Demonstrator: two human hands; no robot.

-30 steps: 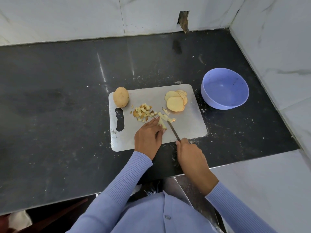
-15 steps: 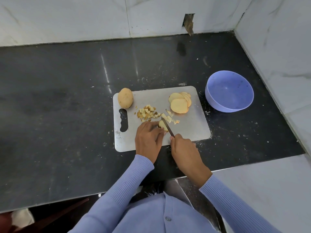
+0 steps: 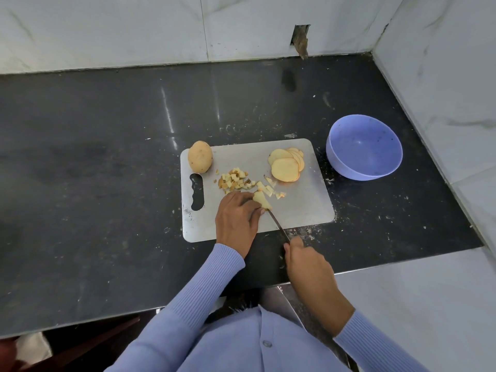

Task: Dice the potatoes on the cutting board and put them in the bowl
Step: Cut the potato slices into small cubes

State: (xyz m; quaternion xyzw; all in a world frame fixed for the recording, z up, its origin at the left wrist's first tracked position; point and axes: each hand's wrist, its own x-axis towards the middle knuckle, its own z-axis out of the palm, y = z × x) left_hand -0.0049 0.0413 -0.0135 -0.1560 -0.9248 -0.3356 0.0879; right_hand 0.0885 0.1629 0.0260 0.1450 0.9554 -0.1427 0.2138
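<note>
The dark counter [image 3: 107, 183] runs under everything, with pale marbled wall panels [image 3: 134, 28] behind and to my right. On it lies the grey cutting board [image 3: 300, 210], its handle slot toward my left. The lilac bowl [image 3: 364, 147] stands on the counter just beside the board's far right corner, apart from it, with no potato in it. My left hand [image 3: 236, 216] rests on the board, fingers curled over and pressing down a pale potato piece [image 3: 261, 199], so that grip is closed on it. My right hand [image 3: 308, 264] is off the board's near edge, its grip wrapped round the handle of the knife [image 3: 279, 225]; the thin blade slants up toward the held piece, tip at its near end. One whole potato [image 3: 200, 156] sits at the board's far left corner. A fan of potato slices [image 3: 285, 167] lies at the far right. Between them is a heap of small dice [image 3: 234, 179], with a few loose cut bits [image 3: 269, 189] just beyond my left fingertips.
</note>
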